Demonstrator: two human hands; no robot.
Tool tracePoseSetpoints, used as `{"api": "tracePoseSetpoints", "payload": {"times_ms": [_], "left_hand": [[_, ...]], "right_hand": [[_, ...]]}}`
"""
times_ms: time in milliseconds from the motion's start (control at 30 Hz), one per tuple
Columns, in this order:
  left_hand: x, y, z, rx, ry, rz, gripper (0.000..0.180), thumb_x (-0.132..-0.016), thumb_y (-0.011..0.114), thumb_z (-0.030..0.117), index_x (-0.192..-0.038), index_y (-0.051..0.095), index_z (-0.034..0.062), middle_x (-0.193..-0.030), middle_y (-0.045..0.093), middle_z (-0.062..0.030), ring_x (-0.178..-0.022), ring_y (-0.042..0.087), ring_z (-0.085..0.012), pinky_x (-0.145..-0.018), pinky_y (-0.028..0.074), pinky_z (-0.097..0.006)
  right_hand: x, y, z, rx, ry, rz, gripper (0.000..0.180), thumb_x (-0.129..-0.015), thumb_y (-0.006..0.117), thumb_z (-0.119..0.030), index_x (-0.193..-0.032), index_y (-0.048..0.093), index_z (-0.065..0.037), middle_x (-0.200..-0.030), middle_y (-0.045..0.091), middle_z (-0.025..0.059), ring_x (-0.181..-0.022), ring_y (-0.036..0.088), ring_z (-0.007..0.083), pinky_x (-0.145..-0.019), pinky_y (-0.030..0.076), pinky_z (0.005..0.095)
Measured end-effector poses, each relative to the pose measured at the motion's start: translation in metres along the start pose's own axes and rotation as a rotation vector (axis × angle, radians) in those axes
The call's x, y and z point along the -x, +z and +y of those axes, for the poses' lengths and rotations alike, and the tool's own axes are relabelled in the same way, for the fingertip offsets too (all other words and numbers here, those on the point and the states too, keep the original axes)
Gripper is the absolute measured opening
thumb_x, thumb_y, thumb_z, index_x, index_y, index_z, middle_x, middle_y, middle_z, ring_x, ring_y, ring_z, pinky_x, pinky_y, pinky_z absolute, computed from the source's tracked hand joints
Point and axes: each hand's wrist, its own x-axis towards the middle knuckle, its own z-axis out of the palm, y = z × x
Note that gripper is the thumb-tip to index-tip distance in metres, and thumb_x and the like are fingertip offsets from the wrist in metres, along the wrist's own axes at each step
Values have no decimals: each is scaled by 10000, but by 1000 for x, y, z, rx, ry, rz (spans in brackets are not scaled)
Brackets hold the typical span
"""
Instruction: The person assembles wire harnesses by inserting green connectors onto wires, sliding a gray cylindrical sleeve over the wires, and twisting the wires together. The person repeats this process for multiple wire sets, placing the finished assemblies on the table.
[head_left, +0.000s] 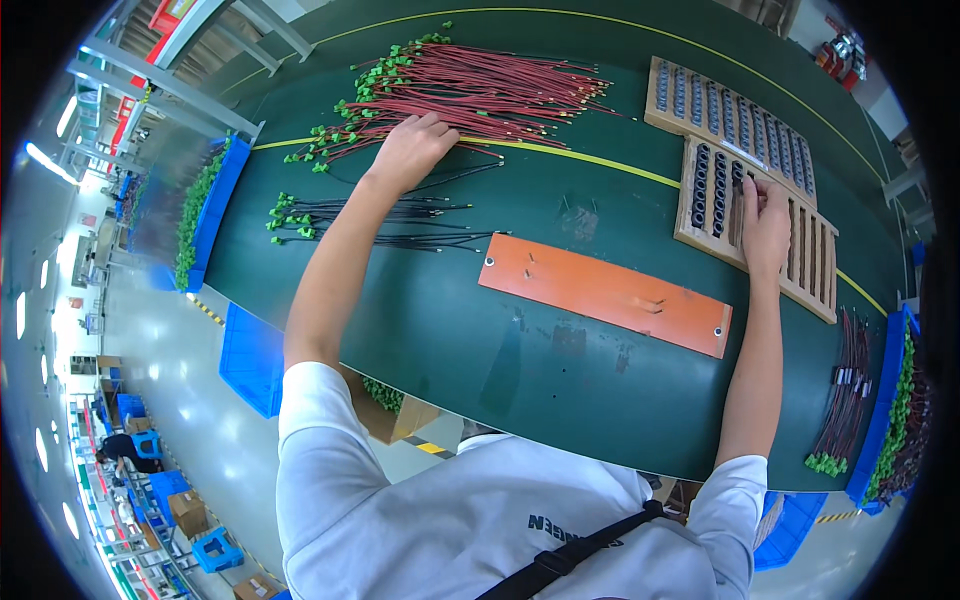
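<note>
My left hand (pixel 414 153) is curled closed at the near edge of a pile of dark red wires (pixel 480 85) with green connectors on their left ends. Its fingertips are hidden, so what they pinch does not show. Closer to me lies a smaller bunch of black wires (pixel 390 213), also with green ends. My right hand (pixel 766 225) is over the nearer wooden rack (pixel 812 262), thumb and fingers pinched together at a slot beside rows of small black cylindrical parts (pixel 719 190). Whatever sits between those fingertips is too small to make out.
An orange plate (pixel 605 295) with small metal pins lies mid-table. Behind the nearer rack stands a second wooden rack (pixel 730 115), filled with grey parts. Bundled wires (pixel 845 395) lie at the right. Blue bins (pixel 220 210) with green connectors flank the green table (pixel 440 350).
</note>
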Motion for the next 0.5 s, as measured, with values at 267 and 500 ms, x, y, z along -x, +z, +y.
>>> {"api": "tracePoseSetpoints", "payload": {"times_ms": [267, 500], "left_hand": [[6, -4, -9, 84, -61, 57, 132, -823, 690, 62, -953, 709, 62, -924, 670, -67, -919, 647, -274, -797, 555, -406], [26, -40, -22, 584, -329, -183, 185, -854, 746, 80, -1018, 717, -1, -940, 711, -130, -858, 693, -283, -786, 553, -377]], "right_hand": [[-1, -1, 0, -28, 2, -17, 391, -1004, 641, -388, -1046, 721, -9, -969, 715, 165, -809, 670, 316, -754, 516, 433], [-1, 2, 6, -54, 23, -54, 398, -985, 656, -419, -1052, 734, -34, -930, 721, 143, -778, 669, 295, -715, 513, 420]]}}
